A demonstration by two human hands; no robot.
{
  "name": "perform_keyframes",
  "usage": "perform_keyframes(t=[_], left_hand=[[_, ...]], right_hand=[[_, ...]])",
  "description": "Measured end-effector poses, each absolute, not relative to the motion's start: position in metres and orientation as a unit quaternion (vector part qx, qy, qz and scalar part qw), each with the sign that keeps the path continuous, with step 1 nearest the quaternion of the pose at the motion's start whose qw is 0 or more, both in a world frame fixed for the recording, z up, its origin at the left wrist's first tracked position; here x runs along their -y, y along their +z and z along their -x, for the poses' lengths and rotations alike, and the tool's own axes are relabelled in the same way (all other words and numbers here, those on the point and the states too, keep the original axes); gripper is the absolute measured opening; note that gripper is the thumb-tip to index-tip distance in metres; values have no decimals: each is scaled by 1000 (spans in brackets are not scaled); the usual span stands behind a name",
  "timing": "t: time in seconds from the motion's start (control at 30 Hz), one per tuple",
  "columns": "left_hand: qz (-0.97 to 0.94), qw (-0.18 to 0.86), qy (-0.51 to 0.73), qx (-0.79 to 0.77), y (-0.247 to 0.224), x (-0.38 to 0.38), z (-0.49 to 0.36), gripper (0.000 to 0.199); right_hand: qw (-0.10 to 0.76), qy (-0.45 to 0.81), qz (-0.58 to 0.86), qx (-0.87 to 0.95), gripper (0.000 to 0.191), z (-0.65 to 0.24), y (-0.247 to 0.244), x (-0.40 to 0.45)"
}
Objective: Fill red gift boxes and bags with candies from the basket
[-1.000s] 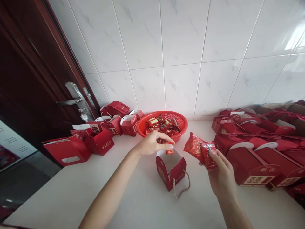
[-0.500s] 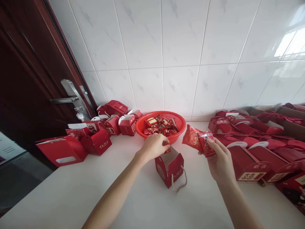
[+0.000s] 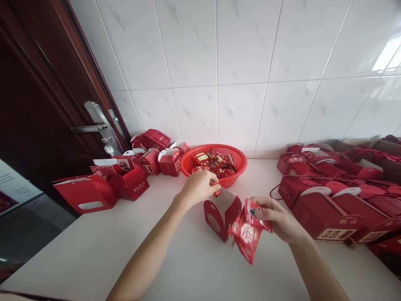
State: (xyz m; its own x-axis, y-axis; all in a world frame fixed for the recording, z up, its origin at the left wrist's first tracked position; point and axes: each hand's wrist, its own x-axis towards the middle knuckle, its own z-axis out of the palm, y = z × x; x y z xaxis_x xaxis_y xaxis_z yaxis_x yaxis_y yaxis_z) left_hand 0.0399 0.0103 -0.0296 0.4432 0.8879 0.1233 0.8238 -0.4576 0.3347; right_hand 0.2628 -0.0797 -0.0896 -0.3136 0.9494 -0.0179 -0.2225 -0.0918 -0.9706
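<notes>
The left hand pinches a small red packet at eleven o'clock on the gift box; the right hand grips two snack packets at four.

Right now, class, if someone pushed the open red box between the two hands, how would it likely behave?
The open red box is probably light, since its walls look like thin card. Its folded corners should keep it fairly stiff under a gentle nudge. With flat, angular sides, it would likely slide or tip rather than roll.
</notes>
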Motion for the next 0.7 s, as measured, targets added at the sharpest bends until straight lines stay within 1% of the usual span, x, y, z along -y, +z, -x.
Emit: perform_keyframes(t=[0.1,0.17,0.23,0.37,0.57,0.7], left_hand=[[-828,84,144,-535,-31,-13,-42,17],[-825,75,147,-541,-32,-15,-42,18],[-824,77,152,-540,-32,-15,-41,18],[-829,99,164,-525,-29,-13,-40,18],[-835,119,172,-509,-24,-6,-43,20],[-838,118,159,-509,-24,-5,-43,18]], right_hand=[[338,659,341,578,20,-259,-91,83],[297,654,346,604,23,-254,-92,84],[298,642,374,599,30,-248,-93,85],[344,601,445,567,41,-245,-99,85],[357,598,459,552,41,-249,-108,83],[352,602,453,554,36,-252,-106,83]])
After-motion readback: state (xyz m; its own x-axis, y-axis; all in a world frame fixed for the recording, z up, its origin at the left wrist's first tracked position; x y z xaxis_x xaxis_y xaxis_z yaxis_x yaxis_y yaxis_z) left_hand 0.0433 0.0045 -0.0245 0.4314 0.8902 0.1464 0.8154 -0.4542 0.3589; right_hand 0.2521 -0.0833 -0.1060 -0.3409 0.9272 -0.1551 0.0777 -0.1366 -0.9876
